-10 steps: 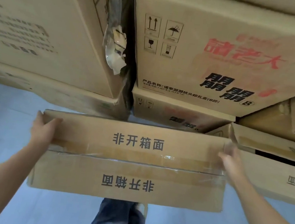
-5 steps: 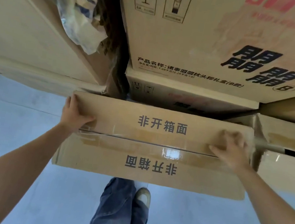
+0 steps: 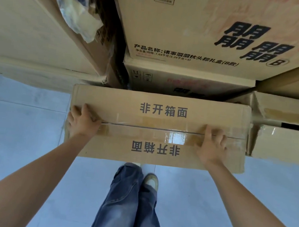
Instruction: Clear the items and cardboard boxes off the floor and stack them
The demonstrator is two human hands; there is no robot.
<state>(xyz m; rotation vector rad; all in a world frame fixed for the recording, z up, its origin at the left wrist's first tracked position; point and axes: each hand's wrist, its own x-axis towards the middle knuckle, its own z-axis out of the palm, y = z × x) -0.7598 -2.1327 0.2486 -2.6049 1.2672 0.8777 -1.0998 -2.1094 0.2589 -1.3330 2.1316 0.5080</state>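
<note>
A flat taped cardboard box [image 3: 161, 111] with black printed characters lies in front of me, its far edge against the stacked boxes. My left hand [image 3: 83, 122] rests on top of it near the left end of the tape seam, fingers spread. My right hand [image 3: 212, 143] presses flat on the top near the right end of the seam. Neither hand curls round an edge.
Behind the box rises a stack of large cartons [image 3: 201, 31], with another carton [image 3: 33, 31] at the left and a torn plastic wrap [image 3: 76, 11] between. An open-flapped box [image 3: 283, 140] stands right. Pale floor [image 3: 17, 135] and my legs [image 3: 129, 200] lie below.
The box has gone forward and down against the stack. Both hands have shifted from its side edges onto its top face.
</note>
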